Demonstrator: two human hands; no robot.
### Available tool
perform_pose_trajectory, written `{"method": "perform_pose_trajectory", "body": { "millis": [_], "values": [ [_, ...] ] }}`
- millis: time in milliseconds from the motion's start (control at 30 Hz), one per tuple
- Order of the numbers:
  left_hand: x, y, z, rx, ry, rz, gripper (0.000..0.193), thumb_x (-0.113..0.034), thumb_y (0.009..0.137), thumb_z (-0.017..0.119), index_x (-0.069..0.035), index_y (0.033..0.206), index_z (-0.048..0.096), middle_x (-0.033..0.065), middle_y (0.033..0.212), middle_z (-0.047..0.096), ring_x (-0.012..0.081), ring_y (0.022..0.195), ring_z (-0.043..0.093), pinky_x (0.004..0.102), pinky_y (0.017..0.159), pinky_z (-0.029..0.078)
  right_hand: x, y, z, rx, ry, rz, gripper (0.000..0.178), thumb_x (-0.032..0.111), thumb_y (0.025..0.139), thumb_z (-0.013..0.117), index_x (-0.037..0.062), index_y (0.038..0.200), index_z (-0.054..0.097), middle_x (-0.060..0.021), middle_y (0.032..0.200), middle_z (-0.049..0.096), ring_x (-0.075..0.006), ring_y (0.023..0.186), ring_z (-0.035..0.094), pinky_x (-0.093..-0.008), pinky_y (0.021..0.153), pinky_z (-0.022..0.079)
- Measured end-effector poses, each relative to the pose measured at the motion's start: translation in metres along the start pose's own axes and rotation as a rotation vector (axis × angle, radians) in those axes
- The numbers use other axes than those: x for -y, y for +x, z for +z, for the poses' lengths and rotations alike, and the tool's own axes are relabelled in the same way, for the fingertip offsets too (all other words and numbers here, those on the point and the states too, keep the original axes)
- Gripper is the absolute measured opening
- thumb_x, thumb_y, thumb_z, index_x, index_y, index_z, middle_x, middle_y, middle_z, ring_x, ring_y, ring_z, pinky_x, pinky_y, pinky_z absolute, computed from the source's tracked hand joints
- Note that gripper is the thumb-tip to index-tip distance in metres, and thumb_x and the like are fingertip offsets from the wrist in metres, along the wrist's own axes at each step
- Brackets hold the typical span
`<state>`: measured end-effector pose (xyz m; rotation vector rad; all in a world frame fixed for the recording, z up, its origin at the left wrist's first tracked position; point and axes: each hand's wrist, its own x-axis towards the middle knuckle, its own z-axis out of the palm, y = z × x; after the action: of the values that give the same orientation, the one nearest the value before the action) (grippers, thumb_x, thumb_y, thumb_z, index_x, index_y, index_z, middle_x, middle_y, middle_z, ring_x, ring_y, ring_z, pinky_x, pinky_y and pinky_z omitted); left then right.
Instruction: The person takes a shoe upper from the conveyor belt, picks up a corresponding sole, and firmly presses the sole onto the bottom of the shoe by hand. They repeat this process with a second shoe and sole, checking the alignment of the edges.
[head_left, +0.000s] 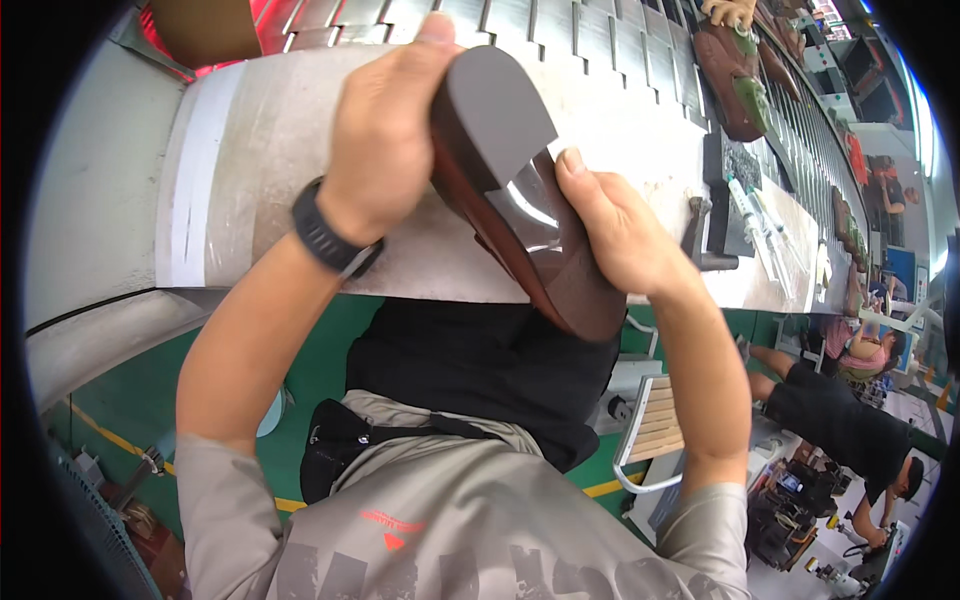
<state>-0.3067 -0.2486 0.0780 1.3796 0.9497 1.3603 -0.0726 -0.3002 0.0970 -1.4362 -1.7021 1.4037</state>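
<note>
A brown leather shoe (pixel 555 238) is held sole up and tilted above the edge of the worktable, its dark grey heel (pixel 500 105) at the far end and its toe toward me. The sole's middle is glossy and reflects light. My left hand (pixel 385 135), with a black band on the wrist, wraps the heel end from the left; its fingers are partly hidden behind the shoe. From the right, my right hand (pixel 625 228) grips the shoe's side with the thumb by the glossy part and the fingers hidden underneath.
Beyond the pale worktable (pixel 270 180) runs a slatted metal conveyor (pixel 560 30). Brown and green shoes (pixel 735 85) stand on it at far right, with another person's hand (pixel 730 12) above. Syringes (pixel 755 225) and a dark metal tool (pixel 705 235) lie on the table's right side.
</note>
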Motion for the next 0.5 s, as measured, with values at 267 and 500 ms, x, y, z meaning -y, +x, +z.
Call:
{"method": "perform_pose_trajectory", "body": {
  "millis": [267,500],
  "values": [
    [0.015,0.044,0.059,0.289,0.299,-0.174,0.056,-0.037,0.112,0.054,0.001,0.073,0.066,0.0021,0.063,0.06,0.0116,0.061,0.052,0.0328,0.062,0.044,0.007,-0.02,-0.032,-0.258,0.369,0.179,0.059,0.044,0.106,0.062,-0.0068,0.135,0.064,-0.0217,0.117,0.074,-0.0259,0.097,0.077,-0.0364,0.08,0.063],
    [0.032,0.043,0.071,0.301,0.428,-0.158,0.058,-0.043,0.105,0.05,0.002,0.074,0.071,0.0208,0.068,0.067,0.0355,0.068,0.065,0.0465,0.073,0.052,0.016,0.013,-0.052,-0.068,0.193,0.319,0.067,0.052,0.1,0.07,-0.01,0.124,0.066,-0.0109,0.103,0.064,-0.0236,0.092,0.072,-0.0391,0.078,0.066]
  ]
}}
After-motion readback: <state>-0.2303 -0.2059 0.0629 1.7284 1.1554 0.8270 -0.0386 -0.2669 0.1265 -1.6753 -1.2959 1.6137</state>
